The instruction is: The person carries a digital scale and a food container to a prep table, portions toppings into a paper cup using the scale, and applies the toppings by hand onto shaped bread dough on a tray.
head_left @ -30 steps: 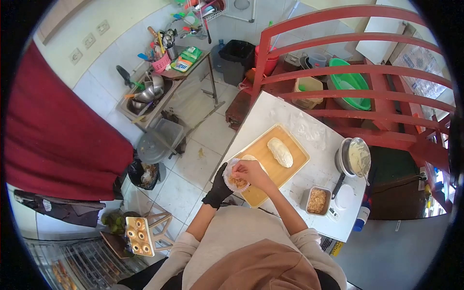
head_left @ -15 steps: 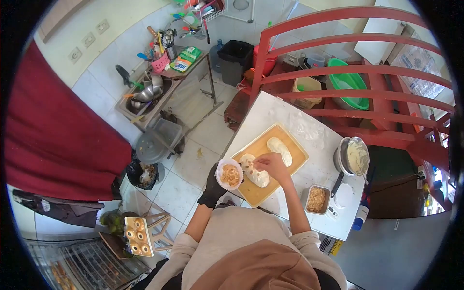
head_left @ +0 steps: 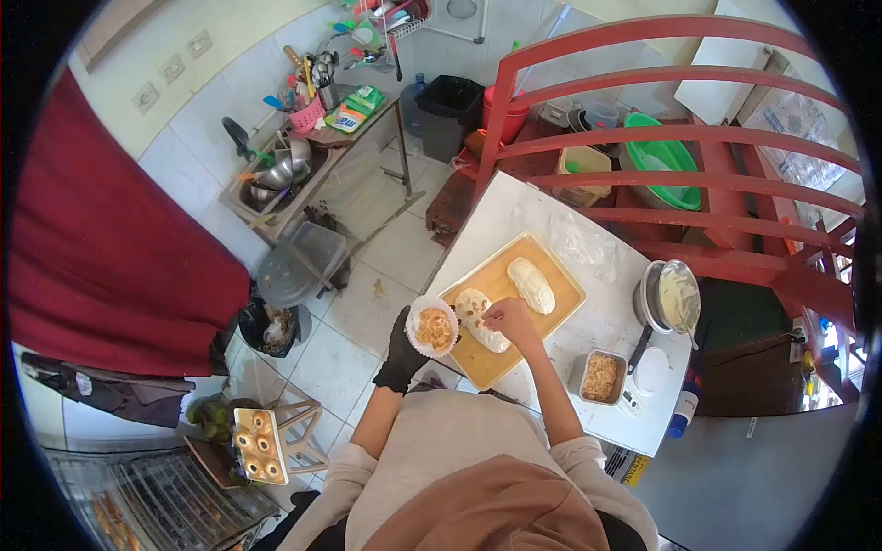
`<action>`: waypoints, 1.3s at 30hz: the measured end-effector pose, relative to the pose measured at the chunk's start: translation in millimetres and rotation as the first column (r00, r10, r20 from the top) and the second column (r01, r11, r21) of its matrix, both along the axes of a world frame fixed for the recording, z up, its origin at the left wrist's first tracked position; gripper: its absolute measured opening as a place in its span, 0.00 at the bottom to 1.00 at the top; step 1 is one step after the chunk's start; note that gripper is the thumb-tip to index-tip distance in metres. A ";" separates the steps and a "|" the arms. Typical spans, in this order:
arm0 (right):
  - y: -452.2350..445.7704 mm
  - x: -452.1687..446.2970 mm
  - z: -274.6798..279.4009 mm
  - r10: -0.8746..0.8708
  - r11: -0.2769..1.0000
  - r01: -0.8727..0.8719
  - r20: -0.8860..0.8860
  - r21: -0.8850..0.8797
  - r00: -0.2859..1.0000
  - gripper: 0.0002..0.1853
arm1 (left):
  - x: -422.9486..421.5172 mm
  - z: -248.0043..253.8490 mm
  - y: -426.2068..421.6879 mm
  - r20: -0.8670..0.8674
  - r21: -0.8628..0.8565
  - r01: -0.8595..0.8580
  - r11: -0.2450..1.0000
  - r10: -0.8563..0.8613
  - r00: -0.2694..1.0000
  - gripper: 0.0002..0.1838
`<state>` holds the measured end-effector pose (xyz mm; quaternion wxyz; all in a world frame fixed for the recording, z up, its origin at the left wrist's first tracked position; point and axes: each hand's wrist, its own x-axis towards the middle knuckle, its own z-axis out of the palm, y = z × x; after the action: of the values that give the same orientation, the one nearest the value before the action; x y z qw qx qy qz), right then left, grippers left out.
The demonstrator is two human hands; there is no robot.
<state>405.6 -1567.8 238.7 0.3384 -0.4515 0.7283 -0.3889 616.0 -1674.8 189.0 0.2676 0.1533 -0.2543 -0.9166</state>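
Observation:
My left hand (head_left: 401, 354), in a black glove, holds a white paper cup (head_left: 432, 326) of light brown flakes at the tray's left edge. Bare, with its fingers pinched together, my right hand (head_left: 511, 319) is just over the right side of a white oblong piece (head_left: 490, 337); what the fingertips hold is too small to make out. Brown bits lie on the upper part of that piece. A second white oblong piece (head_left: 532, 286) lies beside it on the wooden-coloured tray (head_left: 562, 264) and shows no bits on top.
On the white table (head_left: 496, 209) are a metal tin of brown flakes (head_left: 602, 377), a scale (head_left: 651, 372) and a bowl of cream (head_left: 679, 298). Red railings (head_left: 643, 152) rise behind it. A stool (head_left: 299, 432) and a tray of round baked pieces (head_left: 260, 445) stand at lower left.
My right hand has moved from the paper cup to over the nearer white piece, then slightly down. My left hand has drawn the cup slightly left, uncovering that piece.

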 end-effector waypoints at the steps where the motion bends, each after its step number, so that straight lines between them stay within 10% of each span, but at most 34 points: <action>1: 0.4 0.3 -1.0 0.000 1.000 0.000 -0.001 -0.001 1.000 0.07 | 0.7 1.4 1.3 -0.009 0.021 0.001 1.000 -0.001 1.000 0.24; 9: 16.6 -2.8 8.2 -0.038 0.998 0.040 -0.033 0.058 0.999 0.06 | 4.2 -9.1 1.0 -0.013 0.066 -0.004 0.998 0.005 1.000 0.24; 18: 30.3 -0.8 -2.7 -0.103 0.993 0.097 0.077 0.068 0.992 0.05 | 1.4 -16.3 6.4 0.111 -0.304 -0.015 0.953 0.052 0.992 0.24; 24: 20.8 -0.4 14.3 -0.054 0.998 0.059 -0.123 0.037 0.991 0.05 | -1.0 -14.1 9.6 0.109 -0.269 -0.005 0.963 0.036 0.993 0.22; 29: 6.5 -2.9 10.8 -0.088 0.996 0.088 -0.040 -0.011 0.995 0.06 | -3.3 11.9 14.9 -0.176 0.292 0.034 0.956 0.019 0.984 0.20; 30: 5.6 -3.5 8.1 -0.086 0.996 0.086 0.016 -0.017 0.996 0.06 | -1.7 9.6 16.4 -0.175 0.292 0.032 0.956 0.021 0.984 0.20; 32: 4.9 -4.6 3.3 -0.080 0.996 0.080 0.023 -0.027 0.997 0.06 | 0.6 2.3 19.1 0.063 -0.260 -0.043 0.965 0.061 0.996 0.20; 39: 6.0 -14.7 -12.2 -0.069 0.997 0.068 -0.043 -0.041 0.997 0.06 | -0.4 -1.8 16.9 -0.066 0.094 -0.043 0.995 0.049 0.997 0.21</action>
<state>390.9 -1561.8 226.5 0.2997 -0.4414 0.7427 -0.4046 615.6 -1657.9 187.2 0.2900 0.1398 -0.1987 -0.9257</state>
